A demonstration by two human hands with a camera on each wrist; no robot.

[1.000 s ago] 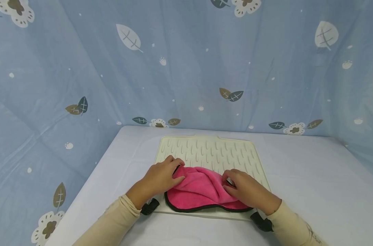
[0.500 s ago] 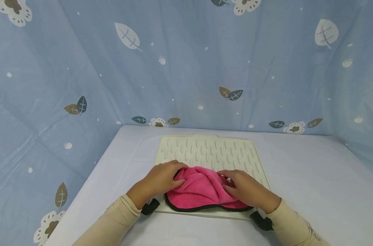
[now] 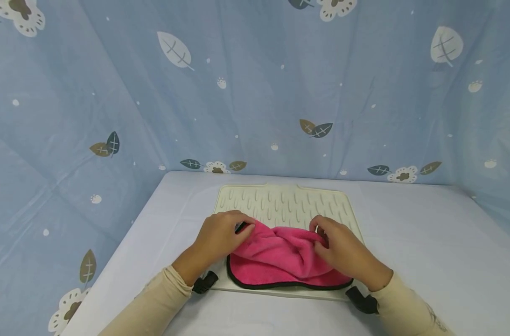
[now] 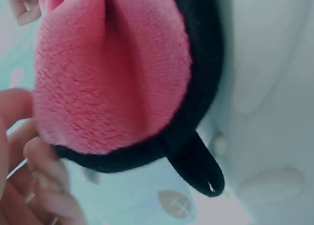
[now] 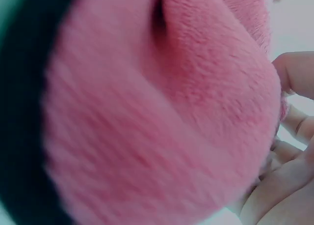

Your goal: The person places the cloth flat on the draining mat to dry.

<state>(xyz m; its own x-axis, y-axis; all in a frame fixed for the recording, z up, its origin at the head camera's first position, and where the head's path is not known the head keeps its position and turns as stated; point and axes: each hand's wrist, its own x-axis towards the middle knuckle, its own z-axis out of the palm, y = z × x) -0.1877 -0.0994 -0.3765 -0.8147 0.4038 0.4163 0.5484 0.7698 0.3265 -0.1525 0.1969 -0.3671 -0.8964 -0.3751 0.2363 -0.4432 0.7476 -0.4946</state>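
A pink plush cloth [image 3: 280, 256] with black edging lies bunched over the near part of a cream ribbed mat [image 3: 280, 200]. My left hand [image 3: 221, 235] pinches the cloth's upper left edge between thumb and fingers. At its upper right side, my right hand [image 3: 345, 247] pinches a fold. The left wrist view shows the cloth [image 4: 113, 77] with a black loop [image 4: 198, 168] on its edging, and my left hand's fingers [image 4: 46, 171] at the rim. In the right wrist view the cloth [image 5: 162, 112] hangs in a fold beside my right hand [image 5: 289, 156].
The mat lies on a white-covered table [image 3: 427, 242]. Behind and to the left hangs a blue curtain [image 3: 255, 93] printed with leaves and flowers. Black wrist devices [image 3: 205, 282] sit under both wrists, close to the mat's near corners.
Both hands have risen slightly, lifting the cloth's far edge. The right hand has shifted a little to the right, and the folds between the hands have changed shape.
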